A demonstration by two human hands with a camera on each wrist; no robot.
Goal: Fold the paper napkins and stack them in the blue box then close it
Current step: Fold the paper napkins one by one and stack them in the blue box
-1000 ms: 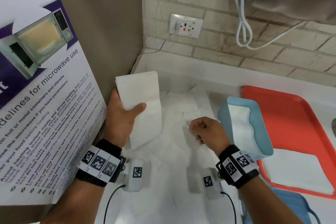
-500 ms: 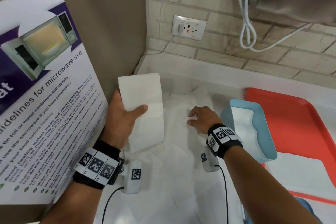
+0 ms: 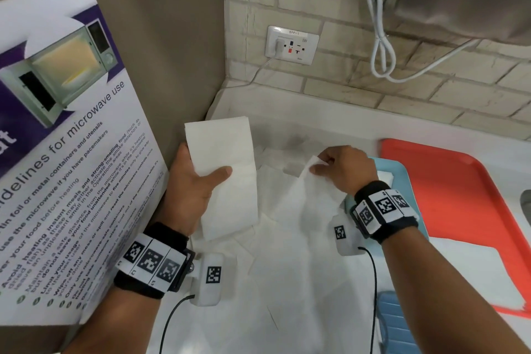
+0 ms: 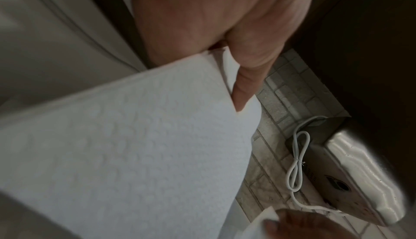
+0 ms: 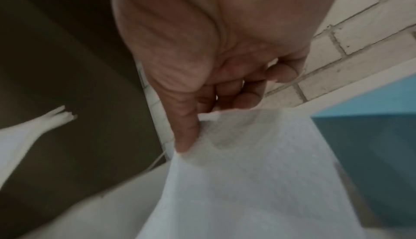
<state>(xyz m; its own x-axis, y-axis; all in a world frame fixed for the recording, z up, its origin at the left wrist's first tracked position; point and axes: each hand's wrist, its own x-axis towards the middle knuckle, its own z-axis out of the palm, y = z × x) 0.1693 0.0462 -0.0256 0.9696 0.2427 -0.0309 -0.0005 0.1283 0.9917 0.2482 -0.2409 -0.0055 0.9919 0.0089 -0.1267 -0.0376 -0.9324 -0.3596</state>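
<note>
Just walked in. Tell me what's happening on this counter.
A person is folding white paper napkins at a white counter. Their left hand holds a folded white napkin upright, thumb across its front. Their right hand pinches the corner of a loose napkin, lifting it off the pile. The open blue plastic box, beside an orange tray, is mostly hidden behind the right wrist.

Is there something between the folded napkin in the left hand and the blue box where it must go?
Yes. The right hand is between the folded napkin in the left hand and the blue box. It pinches a loose napkin lifted off the pile, and its wrist covers part of the box opening.
</note>
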